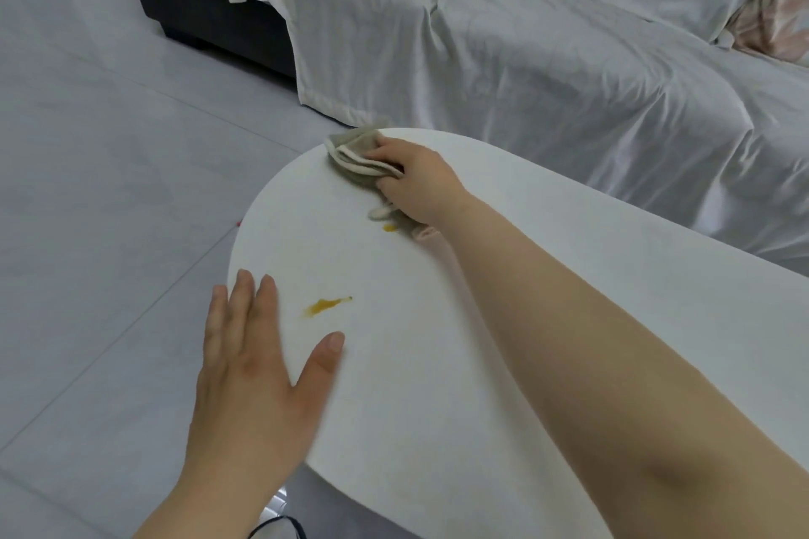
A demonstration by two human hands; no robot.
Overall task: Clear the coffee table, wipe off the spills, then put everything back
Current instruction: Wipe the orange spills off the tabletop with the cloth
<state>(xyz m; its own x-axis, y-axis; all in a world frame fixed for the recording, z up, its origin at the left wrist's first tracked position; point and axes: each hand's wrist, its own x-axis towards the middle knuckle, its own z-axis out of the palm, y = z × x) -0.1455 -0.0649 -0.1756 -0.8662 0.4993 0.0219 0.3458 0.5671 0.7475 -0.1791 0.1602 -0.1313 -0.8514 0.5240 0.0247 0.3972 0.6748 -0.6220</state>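
Now the wiping step is in hand: a folded grey-green cloth (357, 155) is gripped by the right hand (416, 179) at the far edge of the white rounded bench (547, 319). The left hand (254, 368) is laid flat and released near a long orange smear (326, 305). A small orange spot (389, 227) is seen just near the cloth; next, a firm pull nearward across both is called for.

Pale grey tiled floor (87, 171), sofa (547, 39) draped in white sheets, dark cabinet (192, 9) beside it

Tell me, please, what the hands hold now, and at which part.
The right hand grips a folded grey cloth at its near end, pressed on the white table. The left hand holds nothing; it lies flat, open, on the table edge.
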